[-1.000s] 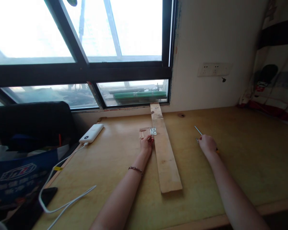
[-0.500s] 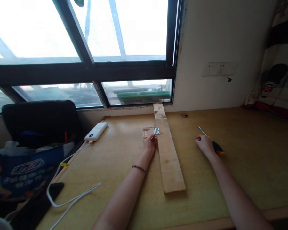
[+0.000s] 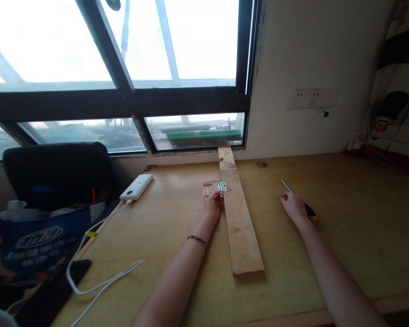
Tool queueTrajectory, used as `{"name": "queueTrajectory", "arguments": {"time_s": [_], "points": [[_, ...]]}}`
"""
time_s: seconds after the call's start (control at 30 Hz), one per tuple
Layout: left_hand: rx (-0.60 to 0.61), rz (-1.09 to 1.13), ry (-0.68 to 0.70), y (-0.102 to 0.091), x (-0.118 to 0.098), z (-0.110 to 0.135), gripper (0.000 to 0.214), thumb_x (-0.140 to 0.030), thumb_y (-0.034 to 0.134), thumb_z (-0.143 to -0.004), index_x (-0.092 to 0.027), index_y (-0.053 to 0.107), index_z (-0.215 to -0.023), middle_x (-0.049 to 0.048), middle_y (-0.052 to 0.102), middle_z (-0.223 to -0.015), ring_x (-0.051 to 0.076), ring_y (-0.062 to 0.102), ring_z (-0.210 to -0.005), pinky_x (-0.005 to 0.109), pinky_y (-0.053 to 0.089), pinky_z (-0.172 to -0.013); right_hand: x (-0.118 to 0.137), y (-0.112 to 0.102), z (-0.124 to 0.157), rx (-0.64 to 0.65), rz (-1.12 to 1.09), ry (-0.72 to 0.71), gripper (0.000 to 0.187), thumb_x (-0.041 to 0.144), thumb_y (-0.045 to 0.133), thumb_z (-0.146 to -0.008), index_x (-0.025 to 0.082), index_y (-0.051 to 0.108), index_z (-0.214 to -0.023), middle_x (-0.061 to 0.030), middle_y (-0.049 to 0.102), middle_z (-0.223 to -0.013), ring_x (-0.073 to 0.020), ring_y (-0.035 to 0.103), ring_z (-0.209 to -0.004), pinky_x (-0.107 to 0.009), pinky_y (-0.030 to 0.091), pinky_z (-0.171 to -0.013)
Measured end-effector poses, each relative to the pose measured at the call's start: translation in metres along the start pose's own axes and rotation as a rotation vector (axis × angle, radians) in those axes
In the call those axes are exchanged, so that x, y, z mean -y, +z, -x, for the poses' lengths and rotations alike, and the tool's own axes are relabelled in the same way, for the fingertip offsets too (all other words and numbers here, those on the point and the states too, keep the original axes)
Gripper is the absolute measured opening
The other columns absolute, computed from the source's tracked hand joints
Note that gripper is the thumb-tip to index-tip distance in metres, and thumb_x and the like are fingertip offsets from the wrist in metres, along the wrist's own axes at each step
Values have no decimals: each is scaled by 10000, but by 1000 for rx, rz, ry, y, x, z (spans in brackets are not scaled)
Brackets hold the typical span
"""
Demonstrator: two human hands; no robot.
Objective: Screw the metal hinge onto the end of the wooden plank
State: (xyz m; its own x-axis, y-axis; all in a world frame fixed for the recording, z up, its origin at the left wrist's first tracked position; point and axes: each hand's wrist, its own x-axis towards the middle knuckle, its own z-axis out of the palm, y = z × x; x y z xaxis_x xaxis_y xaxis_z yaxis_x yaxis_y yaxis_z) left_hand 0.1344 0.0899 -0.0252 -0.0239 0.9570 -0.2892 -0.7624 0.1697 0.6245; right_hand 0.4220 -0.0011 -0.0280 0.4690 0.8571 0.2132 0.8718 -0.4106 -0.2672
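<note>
- Nearest, showing the front end of a plank (image 3: 243, 229), laid along the bench (image 3: 167, 222) between both hands.
- Apparently pinching a small piece (image 3: 278, 198) at the closed fingertips of the right hand (image 3: 293, 208); too tiny to identify.
- Covering the middle of a screwdriver (image 3: 286, 185) with that hand, blade pointing away; cannot tell whether gripped too or merely lying beneath.
- Touching the near edge of a wooden block (image 3: 208, 185) with curled fingers of the left hand (image 3: 213, 204); cannot tell how tight the grip is.
- Just beyond, spanning from block to plank with a silvery hinge (image 3: 222, 185).
- Probably at the stage of steadying block and hinge while readying the piece; would call for no slip on the left, and a secure pinch on the right.
- Farthest, ending the plank just below the window (image 3: 191, 100).
</note>
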Motion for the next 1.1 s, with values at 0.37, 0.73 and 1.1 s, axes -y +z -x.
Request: {"name": "queueTrajectory", "arguments": {"time_s": [0.37, 0.73, 1.1], "points": [[-1, 7, -3, 0, 0, 0, 152, -21, 579, -552, -119, 513, -647, -17, 564, -525, 58, 496, -390, 157, 399, -407, -17, -20, 6, 16, 132, 312, 287, 199, 444, -774, 139, 565, -1027, -186, 631, -860, -312, 614, -852, -388, 454, -645], [19, 9, -5, 0, 0, 2, 141, -29, 576, -557, -116, 526, -656, -13, 568, -526, 60, 500, -400, 157, 398, -409, 54, -38, 25, 186, -1364, 139, 525, 365, 692, -615, 190, 469, -1057, -72, 667, -897, -200, 642, -807, -290, 502, -669], [34, 15, 11, -2, 2, 0, 126, -52, 597, -536, -107, 534, -630, -13, 561, -527, 57, 494, -412, 159, 397, -412, 122, -11, 77, 172, -1017, -68, 324, 384, 665, -592, 207, 473, -784, -1, 622, -674, -165, 598, -625, -270, 467, -574]]}}
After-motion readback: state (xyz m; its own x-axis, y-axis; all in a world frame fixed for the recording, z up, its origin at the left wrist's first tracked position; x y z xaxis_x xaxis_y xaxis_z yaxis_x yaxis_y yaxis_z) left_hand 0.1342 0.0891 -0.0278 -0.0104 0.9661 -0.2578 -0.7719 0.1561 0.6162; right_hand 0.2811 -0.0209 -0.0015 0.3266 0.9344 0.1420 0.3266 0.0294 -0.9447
